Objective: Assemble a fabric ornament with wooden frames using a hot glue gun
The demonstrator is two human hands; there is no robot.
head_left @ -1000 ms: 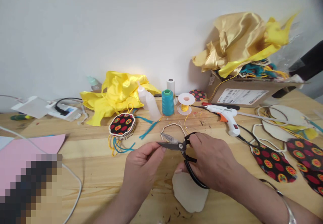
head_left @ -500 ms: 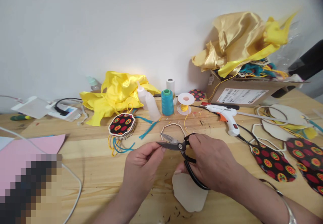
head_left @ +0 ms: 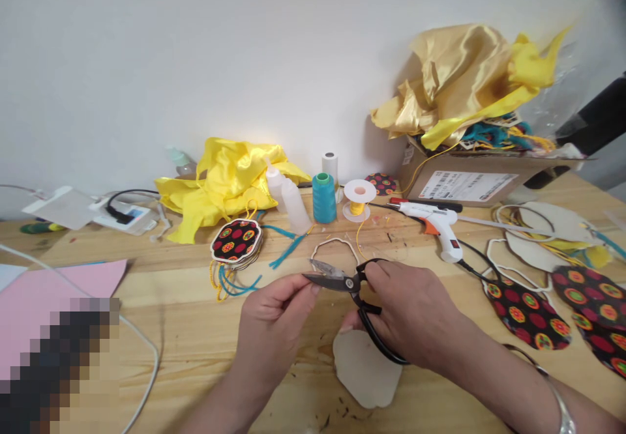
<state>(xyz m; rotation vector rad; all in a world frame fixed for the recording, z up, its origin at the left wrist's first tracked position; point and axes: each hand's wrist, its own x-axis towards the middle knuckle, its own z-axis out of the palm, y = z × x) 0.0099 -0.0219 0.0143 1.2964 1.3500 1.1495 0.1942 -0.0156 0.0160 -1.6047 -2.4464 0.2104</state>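
My right hand [head_left: 411, 313] grips the black-handled scissors [head_left: 337, 281], fingers wrapped round the handles. The blades point left and stand slightly apart. At their tips my left hand [head_left: 278, 313] is closed in a pinch, thumb against forefinger; whatever it pinches is too small or hidden to make out. Just behind the blades lies a thin scalloped frame [head_left: 337, 241], partly covered by the scissors. A pale scalloped board [head_left: 366, 372] lies flat on the table below my right hand, its upper edge hidden by the hand and handle.
A glue gun [head_left: 443, 225], a teal thread cone [head_left: 324, 199], a yellow cord spool [head_left: 360, 196] and squeeze bottles [head_left: 295, 209] stand beyond my hands. Left is a patterned pendant [head_left: 237, 241]; right are patterned fabric pieces [head_left: 528, 317] and a cardboard box [head_left: 464, 176] with satin on top.
The scissors' blades have closed slightly toward each other. My hands stay in nearly the same place, and the things on the table have not moved.
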